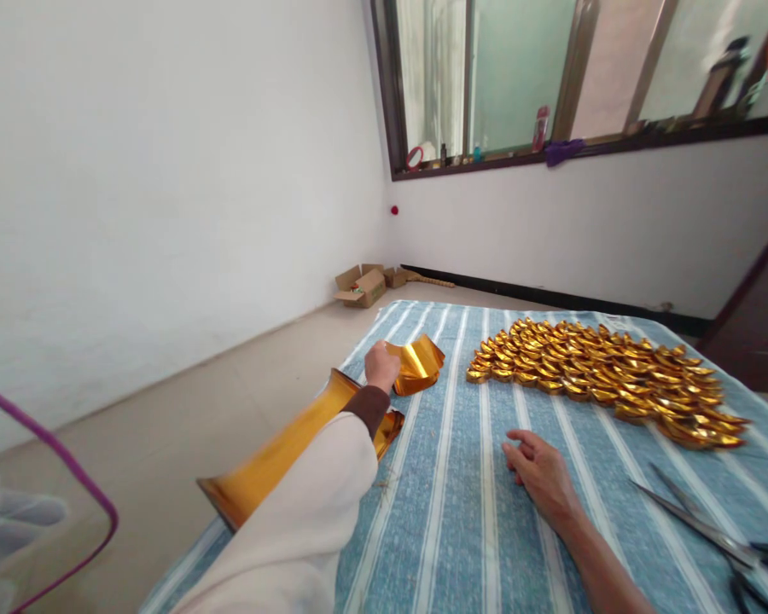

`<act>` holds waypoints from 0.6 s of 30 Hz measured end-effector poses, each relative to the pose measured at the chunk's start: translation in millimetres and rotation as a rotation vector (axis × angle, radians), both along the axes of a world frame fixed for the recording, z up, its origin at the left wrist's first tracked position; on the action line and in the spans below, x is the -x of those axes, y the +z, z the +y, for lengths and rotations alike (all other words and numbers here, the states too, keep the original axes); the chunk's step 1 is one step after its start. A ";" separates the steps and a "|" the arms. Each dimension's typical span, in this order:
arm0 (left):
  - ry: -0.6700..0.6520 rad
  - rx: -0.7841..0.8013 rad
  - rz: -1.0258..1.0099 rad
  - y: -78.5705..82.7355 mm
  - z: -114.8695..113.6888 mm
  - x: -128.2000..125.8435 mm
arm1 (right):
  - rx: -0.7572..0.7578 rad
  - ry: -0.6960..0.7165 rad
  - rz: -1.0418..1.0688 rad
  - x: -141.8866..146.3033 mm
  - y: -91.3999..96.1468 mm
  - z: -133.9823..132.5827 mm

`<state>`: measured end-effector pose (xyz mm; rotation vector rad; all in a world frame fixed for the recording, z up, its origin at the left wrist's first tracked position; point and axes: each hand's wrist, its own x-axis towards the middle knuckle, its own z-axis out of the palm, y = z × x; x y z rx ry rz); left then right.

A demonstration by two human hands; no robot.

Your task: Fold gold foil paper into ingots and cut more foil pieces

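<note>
My left hand (381, 365) is stretched out to the far left of the striped cloth and is closed on a curled sheet of gold foil paper (417, 365). A long strip of gold foil (275, 456) lies under my left forearm and hangs over the table's left edge. My right hand (538, 472) rests on the blue striped cloth (461, 512) with its fingers loosely apart and nothing in it. A big heap of folded gold paper ingots (608, 375) lies ahead and to the right of both hands.
Scissors (710, 533) lie on the cloth at the right, beside my right forearm. Open cardboard boxes (362, 286) sit on the floor in the far corner. A purple-rimmed thing (70, 469) shows at the left edge. Small bottles stand on the window sill (538, 153).
</note>
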<state>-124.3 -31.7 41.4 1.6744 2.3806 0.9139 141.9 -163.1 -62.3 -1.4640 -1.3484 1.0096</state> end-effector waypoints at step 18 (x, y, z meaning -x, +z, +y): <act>-0.072 0.193 0.213 -10.6 0.5 12.9 | -0.002 0.029 -0.051 -2.8 -3.5 -0.6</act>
